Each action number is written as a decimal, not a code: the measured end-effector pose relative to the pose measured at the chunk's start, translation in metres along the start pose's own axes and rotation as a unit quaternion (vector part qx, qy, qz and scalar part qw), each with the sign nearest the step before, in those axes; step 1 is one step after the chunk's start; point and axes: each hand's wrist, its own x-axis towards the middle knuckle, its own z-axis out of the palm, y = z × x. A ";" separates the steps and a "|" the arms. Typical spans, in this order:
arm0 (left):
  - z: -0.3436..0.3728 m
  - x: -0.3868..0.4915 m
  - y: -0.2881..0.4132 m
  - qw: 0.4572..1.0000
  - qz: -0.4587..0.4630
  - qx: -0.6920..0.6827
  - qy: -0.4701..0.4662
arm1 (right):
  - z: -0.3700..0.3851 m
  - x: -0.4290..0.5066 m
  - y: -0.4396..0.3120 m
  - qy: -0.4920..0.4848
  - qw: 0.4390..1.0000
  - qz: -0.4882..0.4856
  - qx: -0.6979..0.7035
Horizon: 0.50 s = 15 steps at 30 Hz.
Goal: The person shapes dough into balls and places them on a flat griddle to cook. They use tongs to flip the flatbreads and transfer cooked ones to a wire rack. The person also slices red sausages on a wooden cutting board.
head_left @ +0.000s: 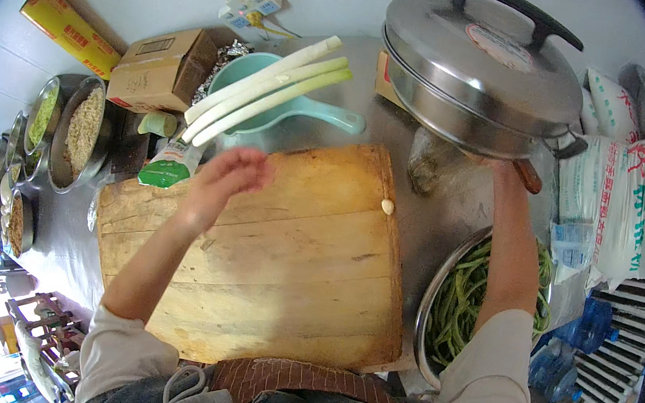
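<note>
My left hand [234,172] hovers, blurred, over the upper left of a wooden cutting board [300,272]. Its fingers are loosely bent and nothing shows in them. Just beyond, three trimmed leek or scallion stalks [270,92] lie across a mint-green plastic basin with a handle [325,114]. My right arm reaches under a lidded steel pot [474,93]; only a sliver of my right hand [492,161] shows below its rim. A wooden handle [528,176] pokes out beside that wrist, and whether I grip it is hidden. A garlic clove [387,206] rests on the board's right edge.
Under my right forearm stands a steel bowl of long green beans [456,307]. Printed white sacks [643,209] line the right side. At left are steel bowls of chopped food [84,131], a cardboard box [158,70] and a green-white packet [169,167]. A plugged power adapter [251,6] is on the wall.
</note>
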 end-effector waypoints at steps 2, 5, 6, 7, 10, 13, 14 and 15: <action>0.003 -0.023 -0.033 1.000 -0.002 0.024 -0.006 | -0.004 0.005 0.003 0.006 1.000 0.000 -0.002; 0.019 -0.052 -0.077 0.996 -0.079 0.025 -0.042 | -0.010 0.005 0.003 0.011 1.000 0.004 0.002; 0.026 -0.064 -0.087 0.996 -0.058 -0.010 -0.063 | -0.015 0.003 0.002 0.012 1.000 0.004 0.003; 0.034 -0.076 -0.097 0.995 -0.056 -0.044 -0.073 | -0.020 0.001 0.000 0.014 1.000 0.005 0.005; 0.046 -0.103 -0.111 0.990 -0.103 0.013 -0.095 | -0.051 -0.011 -0.008 0.025 1.000 0.008 0.011; 0.051 -0.131 -0.115 0.989 -0.110 -0.007 -0.100 | -0.090 -0.018 -0.019 0.033 0.999 0.015 0.014; 0.050 -0.141 -0.115 0.989 -0.120 -0.005 -0.091 | -0.102 -0.019 -0.022 0.035 0.999 0.017 0.013; 0.048 -0.151 -0.115 0.988 -0.136 0.015 -0.074 | -0.112 -0.019 -0.026 0.034 0.999 0.022 0.010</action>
